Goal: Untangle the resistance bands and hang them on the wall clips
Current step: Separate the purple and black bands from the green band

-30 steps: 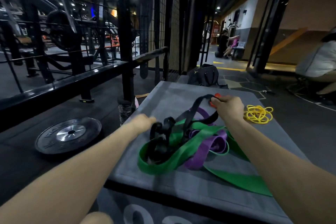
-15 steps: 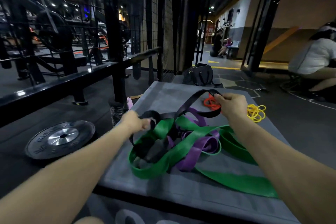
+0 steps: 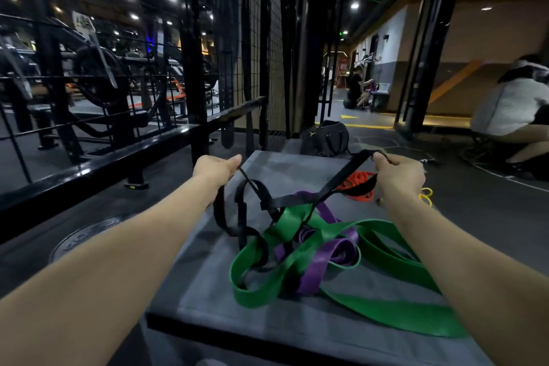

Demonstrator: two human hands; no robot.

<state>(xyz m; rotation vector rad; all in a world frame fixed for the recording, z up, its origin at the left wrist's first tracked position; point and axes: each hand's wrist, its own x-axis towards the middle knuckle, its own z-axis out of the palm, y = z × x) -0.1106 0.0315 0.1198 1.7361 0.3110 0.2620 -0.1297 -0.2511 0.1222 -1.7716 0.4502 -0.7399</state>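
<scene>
A tangle of resistance bands lies on a grey padded box (image 3: 297, 324). A black band (image 3: 300, 198) is stretched between my hands, still looped through a wide green band (image 3: 386, 309) and a purple band (image 3: 323, 258). My left hand (image 3: 215, 169) grips one end of the black band above the box's left edge. My right hand (image 3: 398, 175) grips the other end, raised over the far right side. An orange band (image 3: 358, 184) lies just behind my right hand, and a yellow band (image 3: 426, 194) peeks out past my right wrist.
A black wire grid wall (image 3: 261, 47) and rack posts rise behind the box. A weight plate (image 3: 83, 242) lies on the floor to the left. A dark bag (image 3: 326, 138) sits behind the box. One person crouches at right (image 3: 511, 116), another far down the corridor (image 3: 356, 89).
Both hands have risen and moved apart, pulling the black band up and taut out of the pile. The orange band now lies uncovered on the box.
</scene>
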